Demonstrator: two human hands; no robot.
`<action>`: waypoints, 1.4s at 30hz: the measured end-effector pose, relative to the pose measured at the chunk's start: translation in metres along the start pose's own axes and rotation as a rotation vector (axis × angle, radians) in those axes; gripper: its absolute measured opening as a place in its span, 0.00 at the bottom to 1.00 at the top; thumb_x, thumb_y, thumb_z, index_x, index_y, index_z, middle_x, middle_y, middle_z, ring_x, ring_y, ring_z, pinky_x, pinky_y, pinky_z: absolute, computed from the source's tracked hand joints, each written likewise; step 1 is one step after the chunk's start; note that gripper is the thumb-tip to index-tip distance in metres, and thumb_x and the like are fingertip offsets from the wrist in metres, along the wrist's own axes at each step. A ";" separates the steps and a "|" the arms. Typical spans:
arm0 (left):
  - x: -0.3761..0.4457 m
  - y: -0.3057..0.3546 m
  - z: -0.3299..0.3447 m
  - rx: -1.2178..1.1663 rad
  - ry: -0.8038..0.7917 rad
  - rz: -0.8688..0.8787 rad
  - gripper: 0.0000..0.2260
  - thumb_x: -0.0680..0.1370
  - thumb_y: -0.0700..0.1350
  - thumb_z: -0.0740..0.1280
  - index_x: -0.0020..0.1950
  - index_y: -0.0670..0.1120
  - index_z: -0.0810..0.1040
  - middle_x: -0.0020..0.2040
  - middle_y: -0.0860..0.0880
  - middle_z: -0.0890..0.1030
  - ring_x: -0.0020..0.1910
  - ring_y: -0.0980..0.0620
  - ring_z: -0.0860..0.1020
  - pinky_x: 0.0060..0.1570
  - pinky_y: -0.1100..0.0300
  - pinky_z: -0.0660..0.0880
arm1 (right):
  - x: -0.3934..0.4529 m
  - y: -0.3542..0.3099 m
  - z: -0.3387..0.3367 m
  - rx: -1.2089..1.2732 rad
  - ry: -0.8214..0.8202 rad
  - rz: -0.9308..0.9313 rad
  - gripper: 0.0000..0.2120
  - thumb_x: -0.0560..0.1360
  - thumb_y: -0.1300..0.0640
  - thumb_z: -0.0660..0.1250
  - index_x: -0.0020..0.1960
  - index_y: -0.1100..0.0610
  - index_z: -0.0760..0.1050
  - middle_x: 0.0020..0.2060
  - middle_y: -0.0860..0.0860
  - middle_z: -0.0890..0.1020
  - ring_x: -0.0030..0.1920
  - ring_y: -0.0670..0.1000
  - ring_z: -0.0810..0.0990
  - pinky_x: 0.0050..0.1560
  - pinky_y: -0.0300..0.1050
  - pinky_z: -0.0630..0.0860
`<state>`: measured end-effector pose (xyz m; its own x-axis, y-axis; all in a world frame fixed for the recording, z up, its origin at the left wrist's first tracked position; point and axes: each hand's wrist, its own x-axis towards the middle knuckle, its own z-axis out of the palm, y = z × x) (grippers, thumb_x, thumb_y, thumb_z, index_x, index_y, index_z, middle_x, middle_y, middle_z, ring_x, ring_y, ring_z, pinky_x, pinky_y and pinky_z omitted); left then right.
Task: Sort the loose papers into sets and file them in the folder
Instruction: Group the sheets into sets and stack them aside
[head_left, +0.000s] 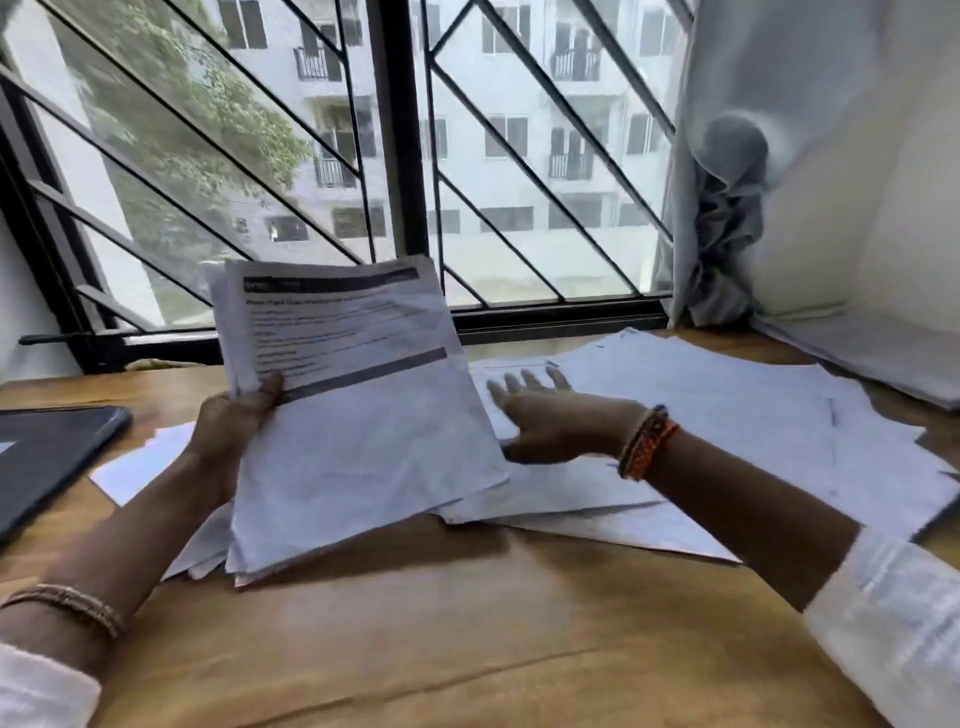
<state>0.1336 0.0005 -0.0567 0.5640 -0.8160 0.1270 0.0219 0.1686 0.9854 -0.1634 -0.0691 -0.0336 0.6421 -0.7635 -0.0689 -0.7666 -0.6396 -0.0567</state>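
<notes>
My left hand (234, 421) grips a thick stack of printed papers (358, 415) by its left edge and holds it tilted up off the wooden table (441, 623). The top sheet has black header bars and lines of text. My right hand (550, 415) stretches forward with straight, spread fingers over the loose white papers (727, 415) scattered across the table's middle and right. Whether the fingers touch a sheet cannot be told. A dark folder (47, 457) lies flat at the table's left edge.
A barred window (405, 156) runs along the far side of the table. A bunched pale curtain (727, 218) hangs at the right. One more white sheet (140, 462) lies between the folder and my left arm.
</notes>
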 end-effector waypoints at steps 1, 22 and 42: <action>-0.001 -0.001 0.002 0.000 -0.018 -0.019 0.11 0.77 0.46 0.68 0.53 0.39 0.78 0.52 0.40 0.81 0.41 0.48 0.81 0.49 0.54 0.78 | -0.008 0.019 -0.010 -0.038 0.077 0.114 0.45 0.74 0.32 0.57 0.77 0.61 0.49 0.76 0.60 0.56 0.76 0.61 0.52 0.74 0.61 0.49; -0.019 -0.012 0.025 0.045 -0.077 0.039 0.06 0.80 0.43 0.63 0.51 0.43 0.78 0.45 0.46 0.82 0.37 0.50 0.80 0.38 0.56 0.77 | -0.060 0.055 -0.044 1.514 0.435 -0.146 0.09 0.75 0.67 0.61 0.47 0.62 0.80 0.37 0.53 0.85 0.34 0.49 0.83 0.34 0.41 0.80; -0.031 -0.004 0.029 -0.018 -0.087 0.140 0.09 0.81 0.46 0.59 0.47 0.47 0.78 0.32 0.54 0.84 0.28 0.55 0.81 0.26 0.63 0.78 | -0.030 0.066 0.023 1.548 0.300 -0.080 0.22 0.58 0.66 0.78 0.51 0.66 0.79 0.45 0.59 0.84 0.43 0.54 0.84 0.41 0.44 0.81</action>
<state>0.0918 0.0093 -0.0609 0.4888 -0.8286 0.2729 -0.0365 0.2931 0.9554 -0.2330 -0.0866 -0.0584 0.5124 -0.8427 0.1654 0.1307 -0.1138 -0.9849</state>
